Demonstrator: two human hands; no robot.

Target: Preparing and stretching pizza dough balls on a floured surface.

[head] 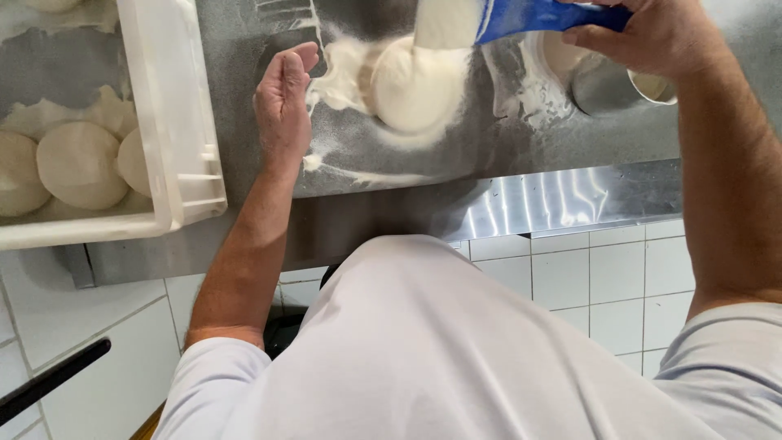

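Observation:
A round ball of white dough point(415, 85) lies on the floured steel counter point(489, 138). My right hand point(652, 33) grips a blue scoop point(538, 16) tilted over the dough, and white flour pours from it onto the ball. My left hand point(283, 98) rests edge-down on the counter just left of the dough, fingers loosely curled, holding nothing. Loose flour is spread around the dough.
A white plastic tray point(175, 122) with several dough balls point(77, 163) sits at the left, overhanging the counter's front edge. A round steel container point(607, 85) stands under my right hand. White floor tiles show below, and a black handle point(49, 379) at lower left.

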